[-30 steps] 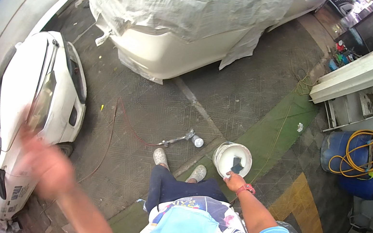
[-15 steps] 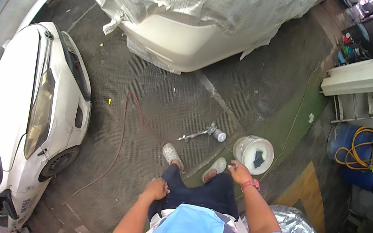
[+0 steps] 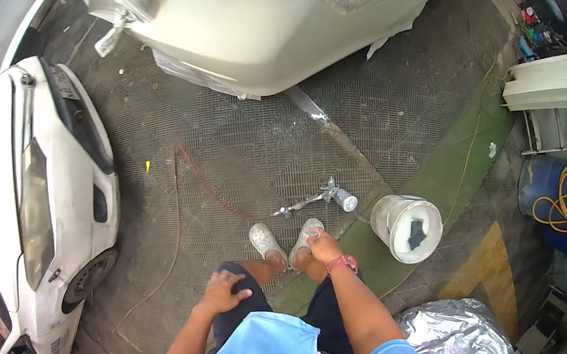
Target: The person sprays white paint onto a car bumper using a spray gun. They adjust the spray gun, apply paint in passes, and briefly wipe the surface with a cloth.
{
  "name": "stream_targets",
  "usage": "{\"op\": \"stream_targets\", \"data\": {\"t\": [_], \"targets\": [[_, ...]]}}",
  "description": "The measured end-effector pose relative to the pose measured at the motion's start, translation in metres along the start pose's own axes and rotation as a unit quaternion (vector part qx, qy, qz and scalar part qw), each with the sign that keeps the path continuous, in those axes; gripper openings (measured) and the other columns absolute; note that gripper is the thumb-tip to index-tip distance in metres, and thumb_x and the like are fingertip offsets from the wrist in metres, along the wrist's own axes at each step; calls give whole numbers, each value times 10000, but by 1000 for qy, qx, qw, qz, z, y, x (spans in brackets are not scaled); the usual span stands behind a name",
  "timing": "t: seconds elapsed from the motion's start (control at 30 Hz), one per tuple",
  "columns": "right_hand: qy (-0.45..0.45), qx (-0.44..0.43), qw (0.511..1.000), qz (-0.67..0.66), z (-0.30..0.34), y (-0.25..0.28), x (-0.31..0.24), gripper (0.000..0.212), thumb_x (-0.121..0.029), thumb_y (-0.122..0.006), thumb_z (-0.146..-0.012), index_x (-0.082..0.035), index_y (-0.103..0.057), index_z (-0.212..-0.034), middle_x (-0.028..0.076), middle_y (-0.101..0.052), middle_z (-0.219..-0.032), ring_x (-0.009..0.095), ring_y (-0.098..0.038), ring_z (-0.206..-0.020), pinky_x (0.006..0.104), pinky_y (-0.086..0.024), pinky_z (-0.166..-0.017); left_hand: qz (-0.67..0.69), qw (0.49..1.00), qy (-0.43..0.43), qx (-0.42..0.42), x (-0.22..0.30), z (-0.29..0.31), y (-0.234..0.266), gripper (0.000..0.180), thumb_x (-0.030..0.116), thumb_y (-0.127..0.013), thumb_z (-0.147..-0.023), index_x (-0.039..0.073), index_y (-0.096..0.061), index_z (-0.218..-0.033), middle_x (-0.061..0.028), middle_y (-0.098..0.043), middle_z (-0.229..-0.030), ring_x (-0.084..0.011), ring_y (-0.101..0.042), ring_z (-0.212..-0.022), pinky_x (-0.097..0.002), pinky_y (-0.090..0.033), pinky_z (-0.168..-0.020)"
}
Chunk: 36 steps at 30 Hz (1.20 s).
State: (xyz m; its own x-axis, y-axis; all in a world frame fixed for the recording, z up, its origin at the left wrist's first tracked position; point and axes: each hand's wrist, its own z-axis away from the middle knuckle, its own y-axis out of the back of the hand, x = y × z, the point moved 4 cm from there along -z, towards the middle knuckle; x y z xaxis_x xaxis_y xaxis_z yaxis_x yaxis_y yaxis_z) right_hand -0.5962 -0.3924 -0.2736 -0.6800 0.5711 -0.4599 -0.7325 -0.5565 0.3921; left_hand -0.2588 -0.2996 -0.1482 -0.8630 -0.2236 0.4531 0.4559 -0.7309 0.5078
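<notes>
Left hand (image 3: 223,293): fingers loosely parted, at the dark trousers (image 3: 259,292).
Right hand (image 3: 325,247): drawn away from the bucket (image 3: 385,221) to above a pale shoe (image 3: 306,235); remotely, I cannot tell whether its curled fingers hold anything.
Dark pad (image 3: 416,234): inside the bucket; I judge work there paused.
Spray gun (image 3: 337,195): on the floor (image 3: 229,146), untouched.
</notes>
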Motion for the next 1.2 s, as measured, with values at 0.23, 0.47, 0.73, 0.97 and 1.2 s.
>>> {"op": "stream_targets", "data": {"t": [0.23, 0.47, 0.73, 0.97, 1.2], "targets": [[-190, 166, 884, -393, -216, -77, 144, 629, -423, -779, -1006, 40, -629, -1404, 138, -755, -1007, 208, -727, -771, 378, -573, -682, -89, 957, 19, 274, -55, -135, 11, 611, 426, -883, -850, 86, -721, -1331, -165, -651, -1449, -398, -552, -1399, -548, -387, -1213], [-283, 309, 719, -555, -351, -145, 228, 610, -396, -810, -999, 9, -612, -1410, 91, -750, -1050, 236, -730, -836, 365, -553, -684, -114, 912, 11, 393, -94, -198, 12, 477, 376, -856, -864, 100, -757, -1241, -143, -688, -1398, -374, -571, -1416, -572, -358, -1233], [-132, 306, 655, -679, -372, -143, 217, 379, -182, -694, -1079, -23, -601, -1410, 87, -756, -989, 203, -717, -798, 349, -566, -675, -119, 890, -14, 441, -104, -248, 19, 468, 387, -828, -877, 102, -752, -1240, -145, -687, -1396, -363, -571, -1413, -584, -340, -1247], [115, 341, 763, -537, -324, -57, 102, 349, -229, -725, -1072, -45, -621, -1350, 20, -650, -871, 129, -621, -679, 298, -518, -610, -106, 894, -16, 435, -89, -260, 26, 480, 427, -792, -922, 93, -764, -1265, -144, -667, -1437, -345, -538, -1450, -581, -298, -1289], [351, 228, 870, -262, -241, 38, -31, 565, -174, -751, -1043, -94, -551, -1565, 21, -713, -1037, 86, -639, -778, 254, -541, -629, -115, 884, -76, 446, -68, -275, 18, 421, 329, -776, -956, 82, -743, -1295, -145, -653, -1453, -355, -525, -1459, -557, -320, -1277]]}}
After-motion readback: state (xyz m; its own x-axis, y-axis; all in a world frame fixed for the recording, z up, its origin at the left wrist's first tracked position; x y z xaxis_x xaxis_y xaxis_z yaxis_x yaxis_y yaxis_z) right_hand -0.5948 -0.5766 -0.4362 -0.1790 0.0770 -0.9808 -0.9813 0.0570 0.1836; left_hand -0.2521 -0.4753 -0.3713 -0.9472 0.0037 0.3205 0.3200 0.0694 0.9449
